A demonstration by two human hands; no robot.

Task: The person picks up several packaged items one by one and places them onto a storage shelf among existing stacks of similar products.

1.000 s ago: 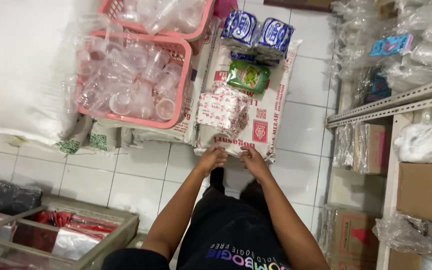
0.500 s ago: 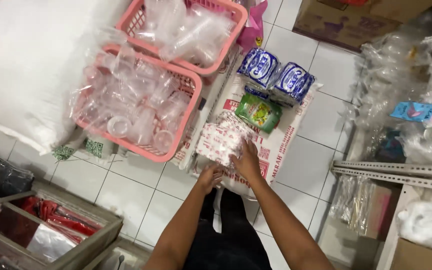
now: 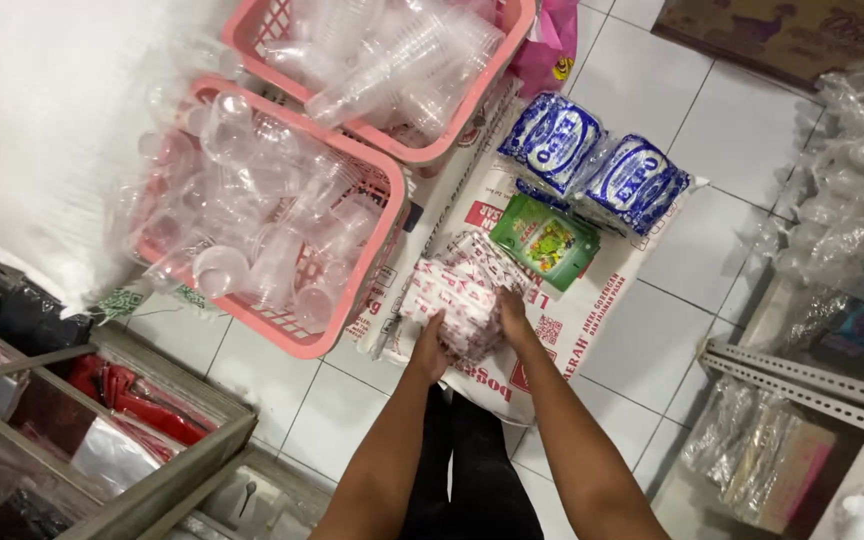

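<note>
While both hands press in from opposite sides, the left hand (image 3: 430, 350) and the right hand (image 3: 512, 318) are clamped on a clear plastic bag of red-and-white sachets (image 3: 460, 297), fingers curled against its near end. That bag lies flat on a white printed sack (image 3: 562, 330) spread over the tiled floor (image 3: 652, 340), so it is gripped but not lifted; whether its mouth is open or tied I cannot tell, as the hands cover that end. Just beyond the bag, on the same sack, lie a green packet (image 3: 544, 240) and two blue-and-white packs (image 3: 597, 165) side by side, none of them touched. Judging by this layout, the handling of the goods seems at an early point: only one bag is in hand and the rest wait on the sack. To the left stand two pink baskets (image 3: 347, 320) heaped with clear plastic cups (image 3: 272, 215), the nearer one touching the sack's edge. A big white bag (image 3: 42, 140) fills the far left, a glass display case (image 3: 102, 440) sits at lower left, and a metal shelf (image 3: 802, 375) with bagged plastic ware stands at right.
</note>
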